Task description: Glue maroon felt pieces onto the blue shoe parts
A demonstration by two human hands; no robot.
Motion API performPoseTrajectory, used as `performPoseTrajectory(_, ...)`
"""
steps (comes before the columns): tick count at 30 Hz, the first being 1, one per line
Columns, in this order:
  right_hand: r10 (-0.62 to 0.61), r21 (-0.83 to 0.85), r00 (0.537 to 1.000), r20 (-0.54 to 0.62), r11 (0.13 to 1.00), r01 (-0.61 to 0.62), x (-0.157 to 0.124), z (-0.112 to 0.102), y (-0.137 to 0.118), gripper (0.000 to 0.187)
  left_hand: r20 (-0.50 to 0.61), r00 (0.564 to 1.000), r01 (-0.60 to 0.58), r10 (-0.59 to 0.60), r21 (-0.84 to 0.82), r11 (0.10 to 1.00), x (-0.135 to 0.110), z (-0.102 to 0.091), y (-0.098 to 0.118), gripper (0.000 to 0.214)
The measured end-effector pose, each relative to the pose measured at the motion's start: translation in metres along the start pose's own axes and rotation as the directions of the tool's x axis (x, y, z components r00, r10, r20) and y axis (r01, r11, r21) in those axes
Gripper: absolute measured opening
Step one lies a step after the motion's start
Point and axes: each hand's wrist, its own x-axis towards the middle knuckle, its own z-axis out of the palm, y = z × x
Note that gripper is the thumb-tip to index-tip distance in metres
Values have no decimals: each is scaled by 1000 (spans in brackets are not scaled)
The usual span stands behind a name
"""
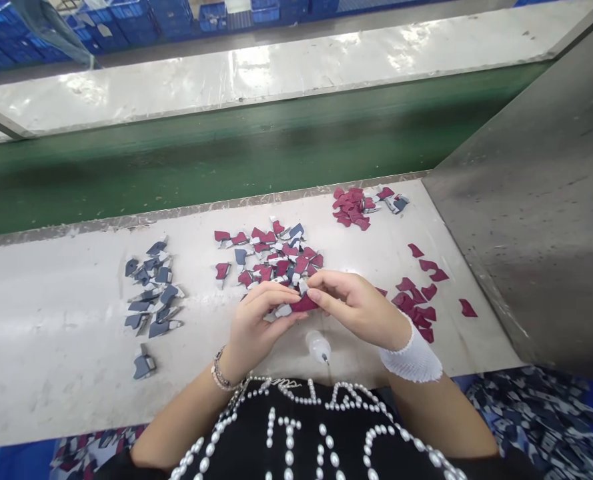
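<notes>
My left hand (261, 323) and my right hand (356, 307) meet over the table, and their fingers pinch a maroon fabric piece (304, 304) with a pale grey piece (283, 311) at its edge. A mixed heap of maroon and grey pieces (269, 257) lies just beyond my fingers. A small translucent squeeze bottle (318, 347) lies under my wrists. Loose maroon pieces (416, 293) sit to the right of my right hand, and a stack of grey-blue pieces (153, 290) lies left of my left hand.
The pale work table (56, 347) carries a maroon pile (351, 207) at its far side. Beyond its edge runs a green conveyor belt (226, 153). A steel side panel (526, 200) stands at right, blue crates (116, 20) stand far off, and bins of pieces (536, 417) sit below the table.
</notes>
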Motion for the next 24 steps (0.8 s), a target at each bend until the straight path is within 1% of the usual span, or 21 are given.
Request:
performPoseTrajectory(7,-41,-83,999,35,996,43,-2,0,-4,25,12,1000,14,-13,-44,999,1,-2,2,24)
performPoseTrajectory(11,-63,-179,998,7,982,63,-4,8,-10,25,17,1000,5,-4,-52,999,1,-2,5,23)
performPoseTrajectory(14,-93,-269,996,-18,959,85,-5,13,-15,26,0,1000,8,-8,-53,999,-2,-1,4,23)
performPoseTrajectory(16,-126,-316,992,-2,941,119,-7,14,-16,23,-36,999,23,-26,-76,997,-5,0,3,23)
performPoseTrajectory(18,-163,-357,986,20,920,159,-9,15,-14,18,-70,996,53,-61,-110,992,-8,1,1,22)
performPoseTrajectory(20,-195,-406,980,32,894,191,-10,16,-11,18,-79,990,103,-115,-147,984,-11,1,1,22)
performPoseTrajectory(22,-212,-468,977,40,859,205,-10,18,-8,23,-52,979,185,-195,-152,971,-13,1,2,27)
performPoseTrajectory(24,-216,-528,974,68,821,219,-10,19,-6,24,4,965,261,-262,-84,962,-15,-1,5,30)
